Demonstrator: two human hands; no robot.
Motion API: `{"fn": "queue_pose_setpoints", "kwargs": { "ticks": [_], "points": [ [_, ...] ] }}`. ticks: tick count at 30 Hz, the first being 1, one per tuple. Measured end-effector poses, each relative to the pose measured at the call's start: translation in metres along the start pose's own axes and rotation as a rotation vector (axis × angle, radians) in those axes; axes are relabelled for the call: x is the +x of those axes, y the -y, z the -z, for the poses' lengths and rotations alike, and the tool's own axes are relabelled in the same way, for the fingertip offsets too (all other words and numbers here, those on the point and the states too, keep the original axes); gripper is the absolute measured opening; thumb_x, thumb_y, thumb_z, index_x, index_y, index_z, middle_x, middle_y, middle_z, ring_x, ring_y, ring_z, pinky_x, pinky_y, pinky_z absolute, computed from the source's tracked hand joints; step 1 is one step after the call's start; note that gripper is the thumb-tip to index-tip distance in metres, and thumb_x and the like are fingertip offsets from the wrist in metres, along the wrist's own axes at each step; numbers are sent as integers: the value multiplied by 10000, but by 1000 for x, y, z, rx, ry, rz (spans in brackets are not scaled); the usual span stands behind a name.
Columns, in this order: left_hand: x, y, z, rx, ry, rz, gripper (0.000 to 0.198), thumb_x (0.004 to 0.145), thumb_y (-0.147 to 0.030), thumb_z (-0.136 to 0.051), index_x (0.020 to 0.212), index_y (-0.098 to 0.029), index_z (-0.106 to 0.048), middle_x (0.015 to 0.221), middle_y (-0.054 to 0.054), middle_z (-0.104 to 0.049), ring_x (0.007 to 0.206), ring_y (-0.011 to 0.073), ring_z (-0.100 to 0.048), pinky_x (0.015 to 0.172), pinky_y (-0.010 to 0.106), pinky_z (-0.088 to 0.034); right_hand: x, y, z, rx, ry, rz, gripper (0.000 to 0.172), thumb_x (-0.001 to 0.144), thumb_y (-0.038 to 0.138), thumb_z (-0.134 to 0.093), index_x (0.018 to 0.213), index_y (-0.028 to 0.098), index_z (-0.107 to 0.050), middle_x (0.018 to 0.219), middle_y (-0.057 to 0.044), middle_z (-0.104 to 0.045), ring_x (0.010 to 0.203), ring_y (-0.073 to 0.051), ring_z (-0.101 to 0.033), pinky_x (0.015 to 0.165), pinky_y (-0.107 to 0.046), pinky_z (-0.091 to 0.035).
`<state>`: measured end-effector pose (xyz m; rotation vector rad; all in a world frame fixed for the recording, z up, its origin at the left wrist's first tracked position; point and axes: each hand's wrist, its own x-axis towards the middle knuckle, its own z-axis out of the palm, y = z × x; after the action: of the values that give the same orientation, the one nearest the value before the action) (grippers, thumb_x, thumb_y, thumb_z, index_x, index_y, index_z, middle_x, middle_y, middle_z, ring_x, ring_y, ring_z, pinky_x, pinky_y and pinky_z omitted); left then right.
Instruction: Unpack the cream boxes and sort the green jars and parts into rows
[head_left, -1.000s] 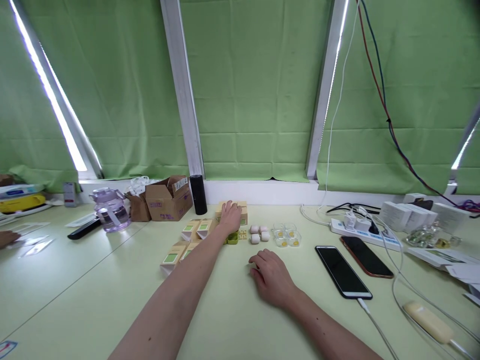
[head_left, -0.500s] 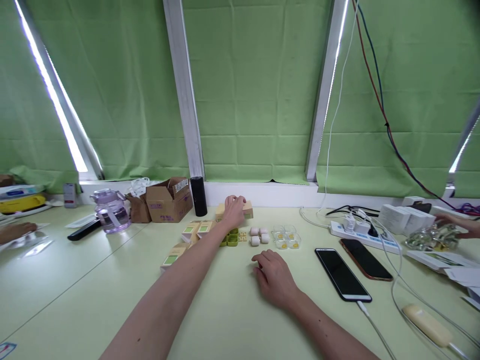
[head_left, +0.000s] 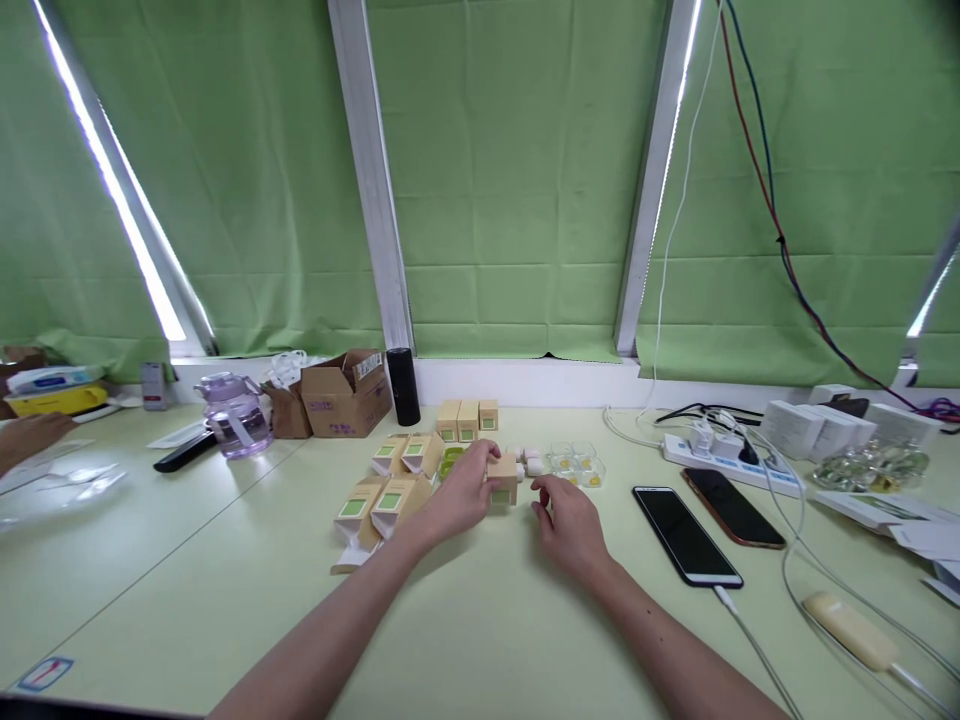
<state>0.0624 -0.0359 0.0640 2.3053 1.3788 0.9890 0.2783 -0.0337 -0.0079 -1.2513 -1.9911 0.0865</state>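
Observation:
My left hand (head_left: 466,490) grips a small kraft-coloured box (head_left: 503,482) between thumb and fingers, just over the table in front of me. My right hand (head_left: 571,525) is to the right of that box, fingers loosely bent and apart, holding nothing. Behind the held box are white marshmallow-like pieces (head_left: 532,462), partly hidden. To their right lie clear containers with yellow spots (head_left: 576,465). A green compartment tray (head_left: 448,462) shows partly behind my left hand. Several opened kraft boxes with green labels (head_left: 401,500) stand to its left, and closed kraft boxes (head_left: 469,420) stand at the back.
Two phones (head_left: 686,535) (head_left: 733,508) lie to the right, near a white power strip (head_left: 731,465) and cables. A black cylinder (head_left: 403,387), an open cardboard box (head_left: 345,393) and a purple jug (head_left: 234,415) stand at back left. Another person's hand (head_left: 30,440) is at far left.
My left hand has come back from the rear row with a kraft box in its grip. My right hand has shifted slightly right and up. The other person's hand at far right has left view.

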Motion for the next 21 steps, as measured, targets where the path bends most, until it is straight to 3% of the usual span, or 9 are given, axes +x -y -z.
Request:
{"fn": "queue_pose_setpoints", "kwargs": {
  "ticks": [5, 11, 16, 21],
  "points": [
    [-21, 3, -18, -83, 64, 40, 381, 874, -168, -542, 1248, -236, -515, 1293, 118, -600, 1226, 289, -575, 1058, 458, -477, -1, 0, -2, -19, 61, -49, 345, 830, 55, -540, 1130, 226, -548, 888, -19, -666, 832, -203, -620, 714, -291, -381],
    [-27, 23, -22, -244, 20, 82, 598, 843, -155, -581, 1421, -236, -448, 1481, 126, -521, 1376, 273, -495, 1182, 467, -392, 0, -1, 2, -32, 121, -96, 405, 819, 52, -551, 1180, 233, -520, 939, -12, -672, 829, -184, -622, 684, -266, -358],
    [-28, 43, -28, -166, -46, 185, 713, 748, -26, -503, 1431, -231, -473, 1420, 95, -575, 1280, 233, -558, 1126, 434, -446, -1, 2, 4, 8, 146, -93, 275, 862, 147, -596, 1115, 244, -547, 911, 0, -667, 804, -179, -613, 685, -264, -363],
    [-27, 46, -34, -27, -64, 145, 624, 764, -33, -496, 1365, -186, -561, 1310, 116, -635, 1220, 250, -583, 1098, 443, -467, -3, 4, 2, 15, 125, -20, 46, 894, 182, -590, 876, 223, -600, 818, -5, -662, 768, -176, -587, 695, -273, -373]
  ]
}}
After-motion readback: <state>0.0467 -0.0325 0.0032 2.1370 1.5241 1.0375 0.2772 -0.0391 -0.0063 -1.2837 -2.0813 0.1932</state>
